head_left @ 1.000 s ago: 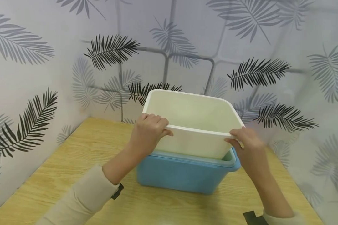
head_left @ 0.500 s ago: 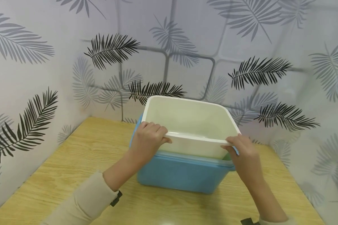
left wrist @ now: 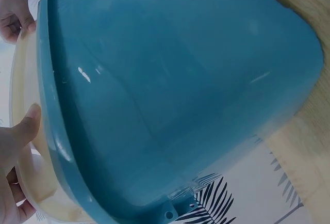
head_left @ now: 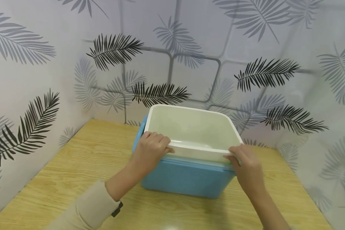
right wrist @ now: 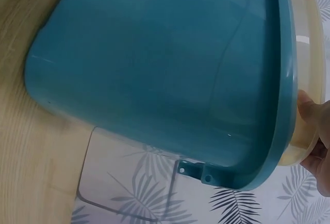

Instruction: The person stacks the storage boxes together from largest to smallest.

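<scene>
A cream-white plastic bin sits most of the way down inside a blue plastic bin, its rim standing above the blue one. At the near left corner my left hand grips the white rim, thumb on the outer wall and fingers over the edge. My right hand pinches the same rim at the near right corner. In the left wrist view the left thumb presses the white wall just above the blue rim. The lower part of the white bin is hidden inside the blue bin.
The blue bin stands on a wood-grain table. Behind the table rises a wall with a printed leaf pattern, and another patterned wall runs along the left. Small tabs with holes stick out under the blue rim at its far side.
Both hands have moved down with the white bin, which has sunk deeper into the blue bin. The blue bin has stayed in about the same spot on the table.
</scene>
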`<state>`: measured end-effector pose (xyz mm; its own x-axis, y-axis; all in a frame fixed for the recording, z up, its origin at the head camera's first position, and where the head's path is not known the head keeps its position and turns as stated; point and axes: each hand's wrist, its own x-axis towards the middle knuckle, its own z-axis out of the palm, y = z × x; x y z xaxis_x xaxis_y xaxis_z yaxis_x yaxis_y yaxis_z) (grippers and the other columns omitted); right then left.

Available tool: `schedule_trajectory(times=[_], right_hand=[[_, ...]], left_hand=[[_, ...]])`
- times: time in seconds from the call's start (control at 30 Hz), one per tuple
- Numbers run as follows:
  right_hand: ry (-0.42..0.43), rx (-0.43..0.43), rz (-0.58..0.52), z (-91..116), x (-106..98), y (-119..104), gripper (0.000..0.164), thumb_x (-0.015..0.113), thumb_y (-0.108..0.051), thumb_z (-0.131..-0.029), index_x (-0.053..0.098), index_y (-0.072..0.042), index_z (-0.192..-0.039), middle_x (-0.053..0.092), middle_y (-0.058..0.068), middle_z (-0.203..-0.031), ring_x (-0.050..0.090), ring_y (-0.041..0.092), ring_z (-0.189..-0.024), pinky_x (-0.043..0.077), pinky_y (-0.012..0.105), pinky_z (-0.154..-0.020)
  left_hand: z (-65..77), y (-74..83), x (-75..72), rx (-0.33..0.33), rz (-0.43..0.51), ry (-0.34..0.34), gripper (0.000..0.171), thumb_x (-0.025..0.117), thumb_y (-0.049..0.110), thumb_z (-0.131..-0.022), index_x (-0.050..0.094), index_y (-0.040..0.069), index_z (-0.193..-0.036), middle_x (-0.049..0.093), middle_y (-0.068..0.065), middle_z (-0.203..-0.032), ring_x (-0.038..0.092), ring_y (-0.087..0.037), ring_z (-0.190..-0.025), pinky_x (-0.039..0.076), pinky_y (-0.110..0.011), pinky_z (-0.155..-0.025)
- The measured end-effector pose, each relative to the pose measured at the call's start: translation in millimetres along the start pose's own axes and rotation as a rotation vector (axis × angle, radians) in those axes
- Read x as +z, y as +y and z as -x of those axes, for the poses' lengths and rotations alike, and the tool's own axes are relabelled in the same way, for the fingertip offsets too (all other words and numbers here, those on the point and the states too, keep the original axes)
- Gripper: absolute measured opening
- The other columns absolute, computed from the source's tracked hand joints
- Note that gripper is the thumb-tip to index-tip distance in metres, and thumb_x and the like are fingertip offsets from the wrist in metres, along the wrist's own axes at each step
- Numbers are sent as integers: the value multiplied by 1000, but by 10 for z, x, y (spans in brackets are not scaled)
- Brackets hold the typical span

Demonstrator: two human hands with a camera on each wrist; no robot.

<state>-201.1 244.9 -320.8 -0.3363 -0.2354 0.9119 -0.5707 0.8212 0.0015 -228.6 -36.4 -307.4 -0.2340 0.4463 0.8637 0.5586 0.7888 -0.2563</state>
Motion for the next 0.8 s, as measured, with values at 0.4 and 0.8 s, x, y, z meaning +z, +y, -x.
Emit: schedule_trajectory(times=[0.4, 0.8], right_hand=[[-6, 8, 12, 121, 43, 14, 30, 78, 1, -55, 64, 0, -82, 62, 11, -78, 62, 30, -80, 48, 39, -88], [-133, -31, -64, 117, -28, 61, 53, 43, -44, -92, 65, 4, -87, 65, 16, -83, 63, 38, -88, 47, 48, -88]], left_hand=[[94, 49, 71, -10, 11, -9, 35, 74, 42, -63, 59, 10, -69, 62, 2, -62, 56, -13, -57, 42, -25, -59], [131, 15, 26, 35, 55, -84, 24, 72, 34, -74, 64, 11, -76, 65, 1, -69, 59, -14, -63, 42, -24, -60]])
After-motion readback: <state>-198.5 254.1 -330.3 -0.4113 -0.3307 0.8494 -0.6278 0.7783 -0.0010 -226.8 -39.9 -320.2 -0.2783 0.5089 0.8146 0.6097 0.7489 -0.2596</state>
